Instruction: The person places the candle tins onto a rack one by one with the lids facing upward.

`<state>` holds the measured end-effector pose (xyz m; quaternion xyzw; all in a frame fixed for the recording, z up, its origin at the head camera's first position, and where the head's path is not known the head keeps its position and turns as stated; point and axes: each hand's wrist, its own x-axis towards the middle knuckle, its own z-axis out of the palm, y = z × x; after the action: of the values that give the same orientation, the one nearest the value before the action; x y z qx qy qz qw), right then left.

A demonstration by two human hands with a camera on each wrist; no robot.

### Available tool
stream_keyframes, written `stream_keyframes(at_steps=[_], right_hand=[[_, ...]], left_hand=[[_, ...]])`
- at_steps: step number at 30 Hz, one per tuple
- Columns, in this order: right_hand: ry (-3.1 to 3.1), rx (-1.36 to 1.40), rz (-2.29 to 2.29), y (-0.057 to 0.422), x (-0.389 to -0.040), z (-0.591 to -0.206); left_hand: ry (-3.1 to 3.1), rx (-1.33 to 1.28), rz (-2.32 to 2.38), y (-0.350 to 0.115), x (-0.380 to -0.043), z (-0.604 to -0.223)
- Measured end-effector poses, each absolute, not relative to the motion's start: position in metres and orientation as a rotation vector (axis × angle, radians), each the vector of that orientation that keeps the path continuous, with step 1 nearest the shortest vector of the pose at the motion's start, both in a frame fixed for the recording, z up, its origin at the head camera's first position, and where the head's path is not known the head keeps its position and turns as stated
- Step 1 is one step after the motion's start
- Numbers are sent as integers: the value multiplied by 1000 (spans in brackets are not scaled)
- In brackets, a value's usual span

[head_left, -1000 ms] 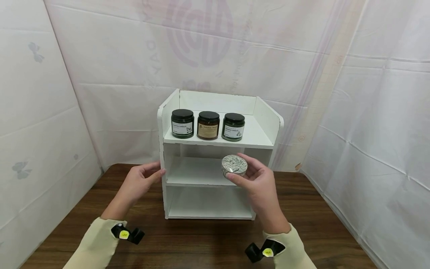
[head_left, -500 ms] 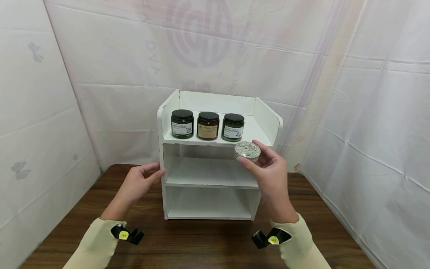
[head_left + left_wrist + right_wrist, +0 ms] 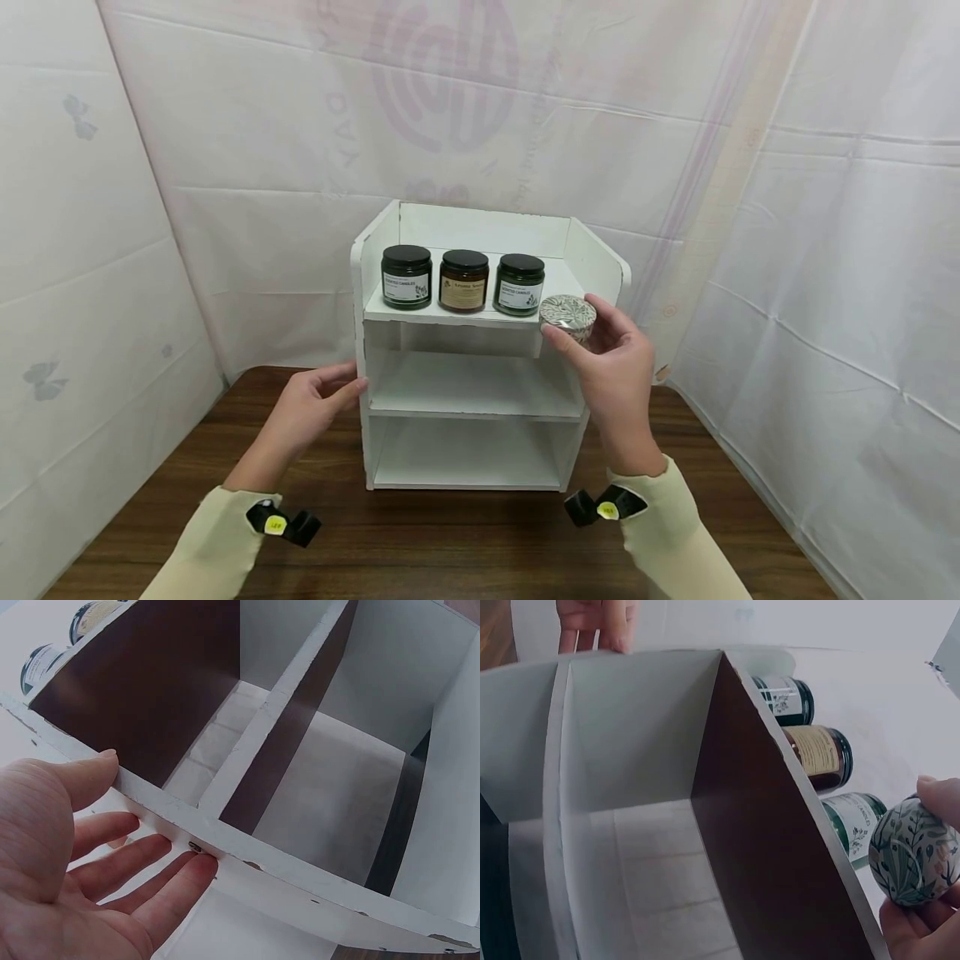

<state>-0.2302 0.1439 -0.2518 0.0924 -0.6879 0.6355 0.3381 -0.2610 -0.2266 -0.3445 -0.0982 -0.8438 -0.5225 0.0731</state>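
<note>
A round lidded tin [image 3: 567,315] with a leafy print is held by my right hand [image 3: 618,367] between thumb and fingers. It is at the front edge of the top shelf, right of the jars; whether it touches the board I cannot tell. On that shelf stand a green candle jar [image 3: 407,279], an amber jar [image 3: 464,283] and another green candle jar [image 3: 519,286], all with black lids. My left hand [image 3: 97,855] rests on the left side panel of the white shelf unit [image 3: 476,414], thumb at the front edge, fingers fairly straight along the outside.
The shelf unit's raised right wall [image 3: 600,258] stands just beyond the right hand. Two lower compartments face forward. A dark wooden table [image 3: 450,542] carries the unit, and a pale printed cloth [image 3: 285,150] hangs behind and at both sides.
My right hand has moved up and to the right with the tin, from in front of the middle compartment to the top shelf's edge. The left hand and the jars have stayed put.
</note>
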Motion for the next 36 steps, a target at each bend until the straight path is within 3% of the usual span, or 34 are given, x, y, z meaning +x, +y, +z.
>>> stream_keyframes(at_steps=[36], right_hand=[[-2069,156,801,137,-247,-234]], left_hand=[[-2555,-302,-1527,-227,-259,-344]])
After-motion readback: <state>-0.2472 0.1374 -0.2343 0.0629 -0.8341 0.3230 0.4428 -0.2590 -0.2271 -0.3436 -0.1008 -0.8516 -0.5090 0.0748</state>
